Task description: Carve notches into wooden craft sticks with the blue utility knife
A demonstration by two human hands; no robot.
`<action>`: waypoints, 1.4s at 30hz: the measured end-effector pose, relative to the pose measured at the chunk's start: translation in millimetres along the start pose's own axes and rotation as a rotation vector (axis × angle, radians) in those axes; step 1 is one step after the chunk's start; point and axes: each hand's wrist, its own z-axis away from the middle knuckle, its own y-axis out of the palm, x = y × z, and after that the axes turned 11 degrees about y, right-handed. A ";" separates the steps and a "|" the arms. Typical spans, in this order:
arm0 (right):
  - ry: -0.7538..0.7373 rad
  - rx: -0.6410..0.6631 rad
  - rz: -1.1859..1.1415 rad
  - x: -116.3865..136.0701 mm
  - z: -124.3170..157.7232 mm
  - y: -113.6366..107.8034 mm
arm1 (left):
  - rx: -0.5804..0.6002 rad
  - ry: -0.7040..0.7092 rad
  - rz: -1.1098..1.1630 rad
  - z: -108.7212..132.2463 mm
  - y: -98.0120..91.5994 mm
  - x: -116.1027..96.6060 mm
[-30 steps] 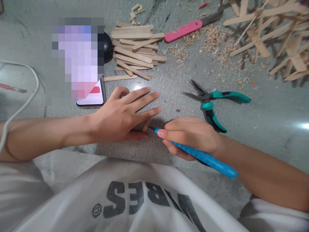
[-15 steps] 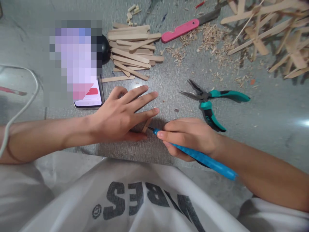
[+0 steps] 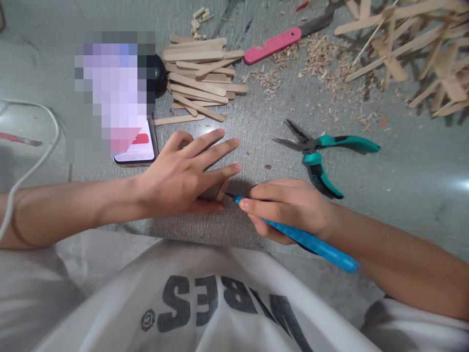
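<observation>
My left hand (image 3: 183, 176) lies low over the table, its other fingers spread, while thumb and index finger hold a short piece of wooden craft stick (image 3: 223, 189) by its ends. Part of that piece is hidden under the index finger. My right hand (image 3: 289, 208) is closed around a blue pen (image 3: 311, 240), whose thin dark tip points left and meets or nearly meets the stick's edge. Just beyond the right hand lie needle-nose pliers (image 3: 313, 145) with teal and black handles, their jaws apart.
Craft sticks (image 3: 201, 73) lie piled beyond my left hand, beside a phone (image 3: 135, 152). A pink-handled saw (image 3: 273, 45) rests near wood shavings (image 3: 326, 56). Joined sticks (image 3: 414, 44) fill the far right corner. A white cable (image 3: 54, 132) crosses the left side.
</observation>
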 end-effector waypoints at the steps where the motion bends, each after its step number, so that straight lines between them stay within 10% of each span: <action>1: 0.012 -0.001 0.003 -0.1 0.8 0.3 | -0.002 -0.001 0.008 0.0 0.3 0.1; 18: 0.069 -0.245 -0.096 1.2 4.0 1.5 | -0.037 -0.010 0.033 0.3 5.0 -1.0; 42: 0.094 -0.135 -0.044 -2.5 1.1 2.5 | -0.078 -0.015 0.038 -0.9 8.1 -1.2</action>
